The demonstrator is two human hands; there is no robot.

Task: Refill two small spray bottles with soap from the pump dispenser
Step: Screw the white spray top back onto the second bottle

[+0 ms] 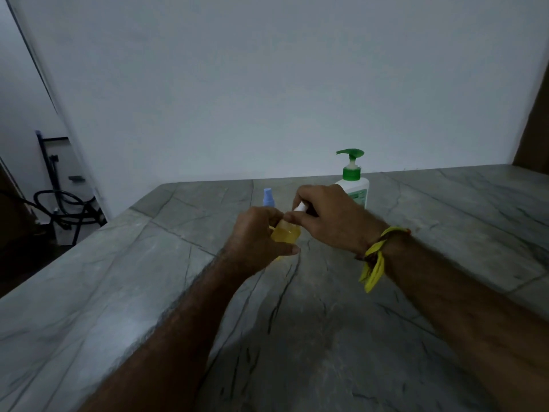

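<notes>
The little yellow spray bottle (285, 233) is held just above the bench (386, 292) by the left hand (255, 242), its white top (300, 208) pinched by the right hand (329, 215) fingers, pump dispenser (353, 181) right behind.

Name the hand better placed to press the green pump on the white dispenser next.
Right. The right hand pinches the white spray cap just in front of the white pump dispenser; the left hand grips the small yellow bottle, farther away.
</notes>
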